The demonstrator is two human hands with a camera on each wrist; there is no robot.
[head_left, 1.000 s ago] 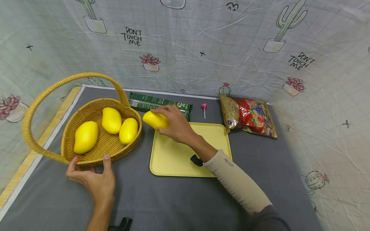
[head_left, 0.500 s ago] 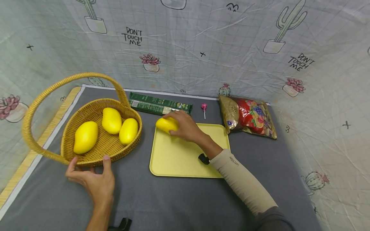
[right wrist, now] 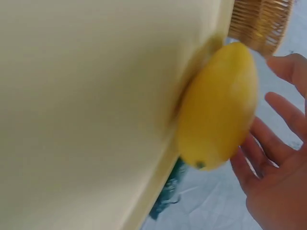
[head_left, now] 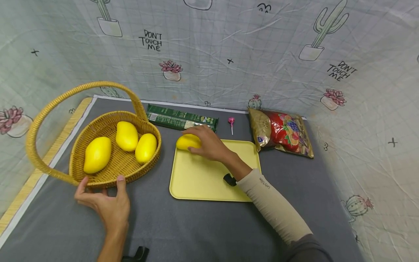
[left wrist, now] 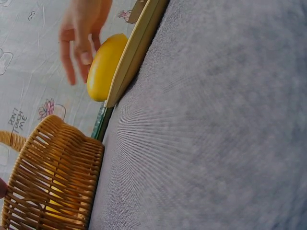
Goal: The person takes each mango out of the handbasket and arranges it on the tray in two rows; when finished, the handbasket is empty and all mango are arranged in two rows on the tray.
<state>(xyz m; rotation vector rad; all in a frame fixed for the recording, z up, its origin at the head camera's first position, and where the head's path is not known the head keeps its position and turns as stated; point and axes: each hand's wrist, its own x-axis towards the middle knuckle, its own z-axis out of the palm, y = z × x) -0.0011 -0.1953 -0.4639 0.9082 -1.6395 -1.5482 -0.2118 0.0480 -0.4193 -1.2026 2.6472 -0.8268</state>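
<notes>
Three yellow mangoes, one of them a large mango point(head_left: 98, 154) at the left, lie inside a woven wicker basket point(head_left: 114, 180) with a tall arched handle. My left hand point(head_left: 109, 207) holds the basket's near rim, thumb and fingers spread along it. Another mango point(head_left: 187, 142) lies on the far left corner of a yellow tray point(head_left: 209, 182). Above this mango is my right hand point(head_left: 209, 145); in the right wrist view its fingers point(right wrist: 273, 139) are spread loosely around the mango point(right wrist: 218, 110), with a gap at the thumb.
Behind the tray lies a long green packet point(head_left: 170, 117). A pink lollipop point(head_left: 231, 122) and a red and gold bag point(head_left: 283, 133) with fruit pictures are at the back right. A cactus-print cloth point(head_left: 209, 47) hangs behind the grey tabletop point(head_left: 183, 229).
My right hand has moved the mango from beside the basket rightward and down onto the tray's corner, and its fingers have loosened from it. My left hand has stayed at the basket.
</notes>
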